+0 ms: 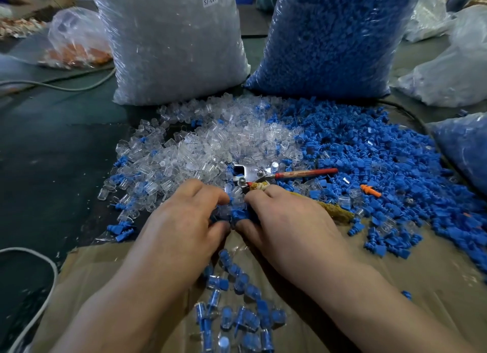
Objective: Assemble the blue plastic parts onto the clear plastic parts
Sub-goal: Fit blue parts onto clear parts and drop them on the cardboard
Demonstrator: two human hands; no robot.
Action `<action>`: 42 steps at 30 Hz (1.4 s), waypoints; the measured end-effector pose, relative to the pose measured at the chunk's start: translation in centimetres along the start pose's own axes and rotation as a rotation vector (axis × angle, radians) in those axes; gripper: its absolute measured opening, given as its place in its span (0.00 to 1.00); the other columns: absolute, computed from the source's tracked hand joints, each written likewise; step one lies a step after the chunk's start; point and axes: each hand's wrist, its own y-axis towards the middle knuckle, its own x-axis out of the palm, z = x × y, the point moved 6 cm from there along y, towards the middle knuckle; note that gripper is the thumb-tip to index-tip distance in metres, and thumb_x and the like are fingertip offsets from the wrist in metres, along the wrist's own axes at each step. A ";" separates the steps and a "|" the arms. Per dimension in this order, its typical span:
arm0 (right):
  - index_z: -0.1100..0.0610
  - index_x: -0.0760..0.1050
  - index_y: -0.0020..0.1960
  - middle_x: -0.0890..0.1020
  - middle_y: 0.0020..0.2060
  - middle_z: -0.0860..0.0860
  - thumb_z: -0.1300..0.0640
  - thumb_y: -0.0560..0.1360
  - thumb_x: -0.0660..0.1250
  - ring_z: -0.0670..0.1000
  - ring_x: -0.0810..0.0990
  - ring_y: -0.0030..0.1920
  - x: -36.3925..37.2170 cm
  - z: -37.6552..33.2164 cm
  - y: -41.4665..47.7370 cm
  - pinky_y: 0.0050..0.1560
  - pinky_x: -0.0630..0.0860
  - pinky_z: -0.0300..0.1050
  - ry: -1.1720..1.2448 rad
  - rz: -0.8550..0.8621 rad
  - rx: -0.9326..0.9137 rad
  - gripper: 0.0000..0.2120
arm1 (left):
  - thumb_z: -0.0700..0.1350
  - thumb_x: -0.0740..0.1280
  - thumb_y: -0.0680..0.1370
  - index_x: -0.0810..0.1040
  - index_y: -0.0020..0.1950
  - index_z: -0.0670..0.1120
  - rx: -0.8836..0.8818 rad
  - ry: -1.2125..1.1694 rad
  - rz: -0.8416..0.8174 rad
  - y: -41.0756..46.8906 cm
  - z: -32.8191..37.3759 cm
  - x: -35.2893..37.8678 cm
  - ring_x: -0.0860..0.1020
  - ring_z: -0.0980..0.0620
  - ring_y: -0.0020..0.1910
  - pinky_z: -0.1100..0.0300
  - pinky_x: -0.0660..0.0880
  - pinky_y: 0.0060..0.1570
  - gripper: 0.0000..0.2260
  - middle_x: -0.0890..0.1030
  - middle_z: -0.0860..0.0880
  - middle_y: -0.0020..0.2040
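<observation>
A heap of clear plastic parts (210,141) lies left of a heap of blue plastic parts (369,152). My left hand (181,220) and my right hand (287,218) meet at the heaps' near edge, fingers curled. Between their fingertips they pinch blue parts and a clear part (235,207); which hand holds which piece is hidden. Several joined blue-in-clear pieces (237,308) lie on the cardboard (395,268) between my forearms.
A press tool (253,174) with a red handle lies just beyond my fingers. A tall bag of clear parts (171,41) and a bag of blue parts (332,36) stand behind the heaps. One orange plug (370,189) lies to the right. Grey cables run along the left.
</observation>
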 end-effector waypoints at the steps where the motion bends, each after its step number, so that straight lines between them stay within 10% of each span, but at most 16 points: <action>1: 0.48 0.70 0.54 0.71 0.45 0.46 0.40 0.79 0.57 0.52 0.76 0.44 -0.1 0.1 0.0 0.38 0.68 0.48 0.005 0.001 -0.004 0.13 | 0.53 0.70 0.76 0.74 0.56 0.63 -0.002 -0.012 0.007 0.0 0.0 -0.1 0.72 0.66 0.43 0.73 0.64 0.37 0.11 0.70 0.65 0.50; 13: 0.50 0.74 0.51 0.73 0.46 0.46 0.57 0.80 0.59 0.50 0.73 0.47 -0.4 0.5 -0.5 0.46 0.74 0.48 0.041 0.008 -0.039 0.07 | 0.53 0.66 0.77 0.75 0.47 0.62 0.035 -0.023 0.029 -0.1 -0.1 -0.6 0.73 0.68 0.45 0.72 0.66 0.38 0.03 0.74 0.64 0.46; 23: 0.47 0.71 0.62 0.72 0.50 0.46 0.43 0.79 0.58 0.50 0.72 0.52 0.0 -0.9 -0.3 0.49 0.74 0.49 0.083 0.013 -0.115 0.15 | 0.54 0.67 0.76 0.80 0.56 0.58 0.068 -0.064 0.010 -0.1 0.2 -0.4 0.76 0.57 0.47 0.52 0.77 0.49 0.09 0.74 0.60 0.49; 30: 0.49 0.70 0.49 0.73 0.44 0.46 0.47 0.78 0.61 0.49 0.71 0.43 -0.1 -0.1 -0.2 0.40 0.66 0.45 0.125 0.064 -0.095 0.06 | 0.53 0.67 0.77 0.74 0.47 0.60 0.016 -0.129 0.073 -0.2 -0.2 -0.4 0.74 0.67 0.46 0.68 0.70 0.39 0.02 0.74 0.64 0.44; 35: 0.50 0.71 0.46 0.74 0.42 0.46 0.53 0.79 0.62 0.50 0.73 0.40 -0.3 0.4 -0.2 0.40 0.71 0.47 0.130 0.080 -0.065 0.04 | 0.52 0.66 0.78 0.76 0.58 0.63 -0.053 -0.288 0.164 -0.5 -0.8 -1.0 0.72 0.73 0.50 0.71 0.67 0.39 0.10 0.74 0.64 0.46; 42: 0.51 0.72 0.45 0.75 0.43 0.47 0.53 0.78 0.62 0.50 0.74 0.41 -0.7 0.4 -0.3 0.42 0.75 0.50 0.172 0.097 -0.080 0.04 | 0.47 0.65 0.80 0.81 0.47 0.59 -0.156 -0.639 0.080 -0.7 -1.6 -0.9 0.83 0.59 0.37 0.71 0.77 0.33 0.08 0.84 0.58 0.41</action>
